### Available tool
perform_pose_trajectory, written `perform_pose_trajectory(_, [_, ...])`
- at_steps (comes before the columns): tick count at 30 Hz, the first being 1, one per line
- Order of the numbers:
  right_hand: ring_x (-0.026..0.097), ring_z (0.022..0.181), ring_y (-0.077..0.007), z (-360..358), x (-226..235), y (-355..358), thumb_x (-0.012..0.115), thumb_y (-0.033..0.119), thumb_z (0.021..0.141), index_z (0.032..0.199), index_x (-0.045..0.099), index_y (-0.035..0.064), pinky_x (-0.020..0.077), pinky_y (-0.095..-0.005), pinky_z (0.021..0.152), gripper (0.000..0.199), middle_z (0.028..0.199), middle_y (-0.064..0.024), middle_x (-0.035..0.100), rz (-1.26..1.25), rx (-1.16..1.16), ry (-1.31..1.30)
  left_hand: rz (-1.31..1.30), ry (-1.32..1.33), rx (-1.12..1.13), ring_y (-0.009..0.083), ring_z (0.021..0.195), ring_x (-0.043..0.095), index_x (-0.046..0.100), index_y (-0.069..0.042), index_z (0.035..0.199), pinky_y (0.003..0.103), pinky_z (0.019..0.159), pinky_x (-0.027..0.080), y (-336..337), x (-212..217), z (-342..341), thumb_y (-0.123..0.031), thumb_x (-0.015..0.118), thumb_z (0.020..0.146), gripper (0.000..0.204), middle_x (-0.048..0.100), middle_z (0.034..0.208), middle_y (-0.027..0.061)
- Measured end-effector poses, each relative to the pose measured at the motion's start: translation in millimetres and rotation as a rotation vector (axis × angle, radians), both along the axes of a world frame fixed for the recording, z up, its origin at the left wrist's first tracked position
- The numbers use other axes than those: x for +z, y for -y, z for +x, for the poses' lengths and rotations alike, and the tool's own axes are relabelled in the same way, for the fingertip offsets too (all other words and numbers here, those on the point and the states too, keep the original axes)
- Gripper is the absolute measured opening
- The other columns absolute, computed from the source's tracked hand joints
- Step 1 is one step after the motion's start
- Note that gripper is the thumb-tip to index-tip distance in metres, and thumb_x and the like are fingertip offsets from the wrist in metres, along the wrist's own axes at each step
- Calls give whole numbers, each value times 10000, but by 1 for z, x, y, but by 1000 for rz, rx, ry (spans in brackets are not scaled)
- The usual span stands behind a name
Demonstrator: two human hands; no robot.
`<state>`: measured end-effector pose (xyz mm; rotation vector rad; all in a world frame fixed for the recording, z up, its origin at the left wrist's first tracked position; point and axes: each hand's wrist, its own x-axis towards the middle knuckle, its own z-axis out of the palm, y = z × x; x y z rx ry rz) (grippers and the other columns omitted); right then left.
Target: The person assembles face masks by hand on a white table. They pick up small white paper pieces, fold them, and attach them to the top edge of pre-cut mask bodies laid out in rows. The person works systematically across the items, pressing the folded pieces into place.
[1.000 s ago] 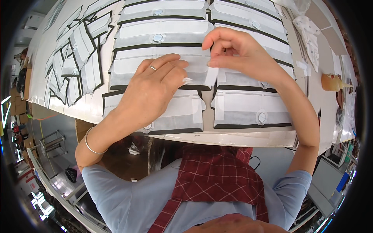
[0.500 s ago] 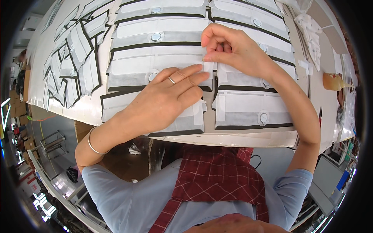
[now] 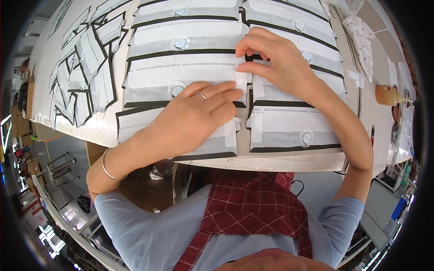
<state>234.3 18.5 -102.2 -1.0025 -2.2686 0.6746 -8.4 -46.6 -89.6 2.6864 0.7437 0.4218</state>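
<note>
Left hand (image 3: 196, 117) is resting flat on a white strip (image 3: 241, 79), right hand (image 3: 287, 63) is pinching narrowly; front panels (image 3: 294, 118) are already carrying strips (image 3: 256, 124), farther panels (image 3: 199, 32) apparently lacking them.

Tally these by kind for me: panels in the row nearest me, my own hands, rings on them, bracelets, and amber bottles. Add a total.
Front-row panels: 2
Hands, left hand and right hand: 2
Ring: 1
Bracelet: 1
Amber bottle: 1
Total: 7
</note>
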Motion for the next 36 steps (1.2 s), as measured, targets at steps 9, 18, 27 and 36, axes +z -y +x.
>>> perform_pose_trajectory(9, [521,687,-5,-2,27,26,727,198,922,948,695,42,370,-196,575,162,806,39,640,-535,-85,-401,-884,446,427,66,721,675,627,11,1109,195,507,446,-22,13,14,-208,560,1044,238,737,872,68])
perform_pose_trajectory(18, [571,686,-32,4,27,21,768,180,890,948,741,39,418,-190,558,155,820,-3,704,-652,-207,-304,-1020,528,416,118,818,724,630,20,1137,190,487,461,-33,1,23,-235,536,1054,284,732,949,93])
perform_pose_trajectory(27, [582,626,-49,34,33,-12,756,165,881,919,714,37,437,-206,552,141,794,-2,703,-683,-293,-137,-438,92,332,221,1060,698,614,-26,1076,322,728,548,-40,14,7,-136,579,997,140,696,1163,109])
perform_pose_trajectory(36, [560,667,-68,28,8,-51,762,236,866,875,694,18,440,-232,569,228,775,-13,664,-545,-209,-87,64,-51,-102,297,1356,508,582,-21,923,425,1133,410,-30,-5,3,-80,587,917,60,571,1421,125])
